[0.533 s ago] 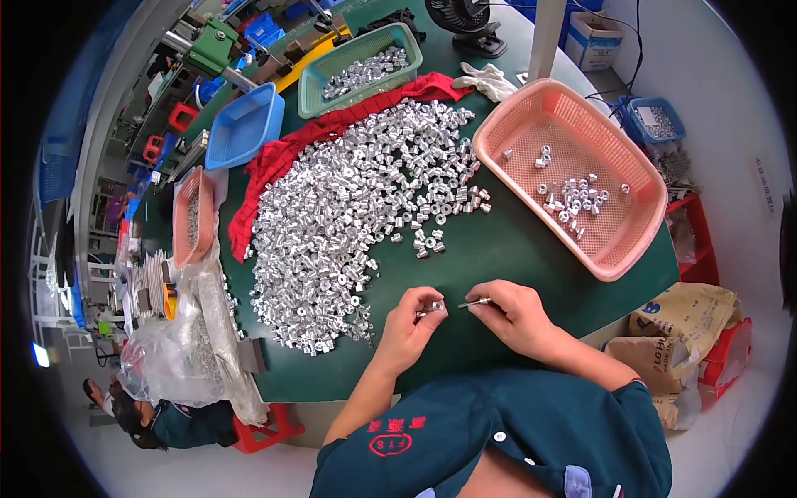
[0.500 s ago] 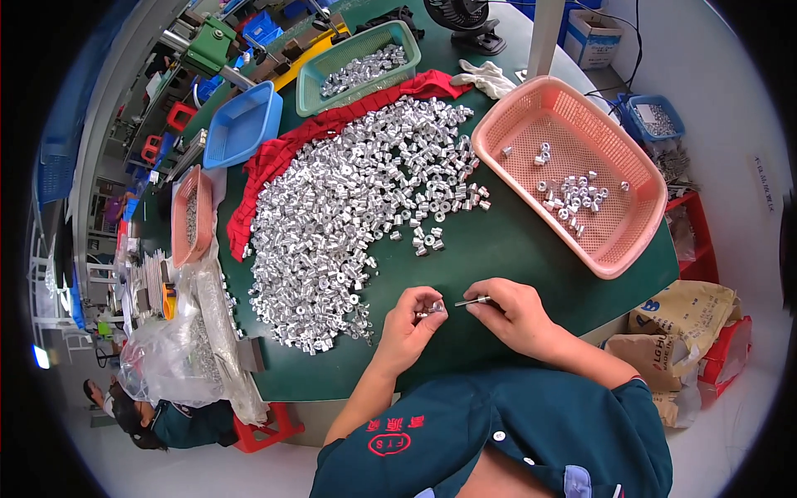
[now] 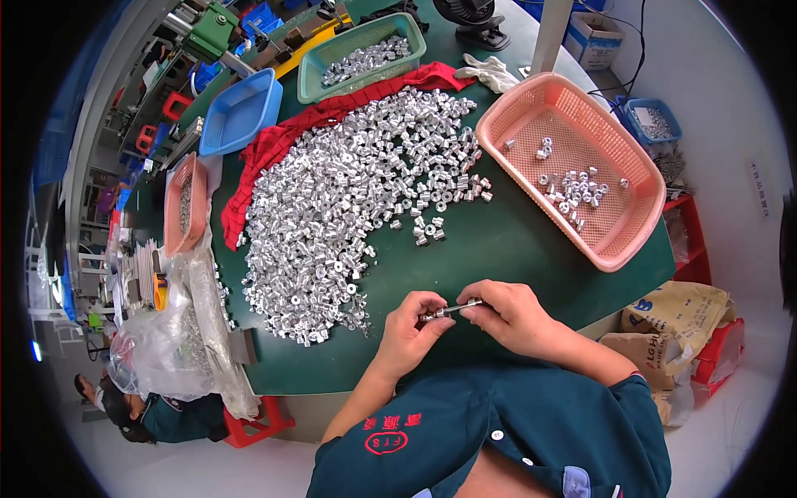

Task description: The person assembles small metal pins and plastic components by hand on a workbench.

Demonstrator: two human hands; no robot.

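Note:
Close to the table's front edge, my left hand (image 3: 407, 339) is closed on a small silver metal bushing (image 3: 438, 313), partly hidden by the fingers. My right hand (image 3: 516, 322) pinches a thin metal pin (image 3: 463, 306), which looks like a plug gauge. The pin's tip reaches the bushing; how deep it sits inside I cannot tell. Beyond my left hand spreads a large heap of similar silver bushings (image 3: 324, 212), lying partly on a red cloth (image 3: 274, 133). To the right, a pink plastic basket (image 3: 531, 112) holds a small group of bushings (image 3: 577, 191).
Behind the heap stand a green basket (image 3: 311, 75) of metal parts and a blue tray (image 3: 270, 108). White gloves (image 3: 490, 75) lie near a post (image 3: 551, 37). A narrow pink basket (image 3: 199, 220) and plastic bags (image 3: 158, 353) line the left side. Another person (image 3: 178, 419) sits at lower left.
My hands have come closer together. The pin, held apart from the bushing before, now meets it. The view has shifted slightly.

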